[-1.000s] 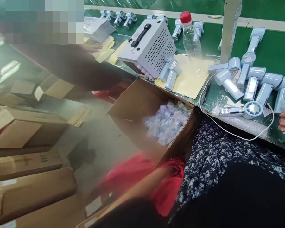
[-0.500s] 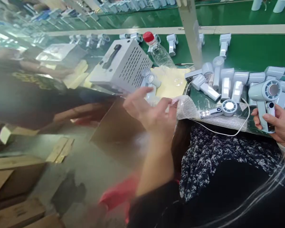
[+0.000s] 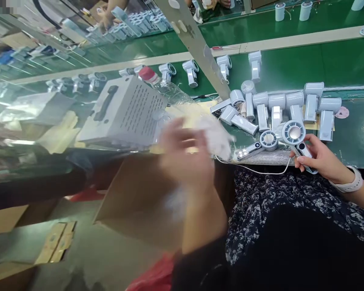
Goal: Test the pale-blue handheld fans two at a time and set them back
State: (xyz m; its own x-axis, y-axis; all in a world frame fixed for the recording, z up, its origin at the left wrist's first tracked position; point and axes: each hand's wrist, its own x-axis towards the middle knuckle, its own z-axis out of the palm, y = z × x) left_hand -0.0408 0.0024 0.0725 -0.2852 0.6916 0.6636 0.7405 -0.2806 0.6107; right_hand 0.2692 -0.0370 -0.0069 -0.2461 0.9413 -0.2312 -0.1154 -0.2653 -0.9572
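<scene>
Blurred by motion, my left hand [image 3: 185, 157] pinches a whitish bubble-wrap bag [image 3: 216, 135] at the table's front edge. My right hand [image 3: 321, 159] is wrapped round the handle of a pale blue handheld fan [image 3: 294, 132], its round head facing up. Just left of that head lies a second fan [image 3: 267, 139] with a dark display strip on its handle. Behind them several more pale blue fans [image 3: 276, 107] stand or lean close together. A white cable [image 3: 261, 171] loops along the table edge below.
To the left stand a white perforated metal box [image 3: 121, 113] with a handle and a tilted red-capped plastic bottle [image 3: 170, 89]. An open cardboard box [image 3: 124, 190] sits below my left hand. A post [image 3: 197, 44] rises before the green conveyor [image 3: 291, 60]. Another person's arm is at far left.
My view has swung right. The fan in my right hand is now beside the fan lying on the table. My left hand still has the bag, which is more blurred and lifted.
</scene>
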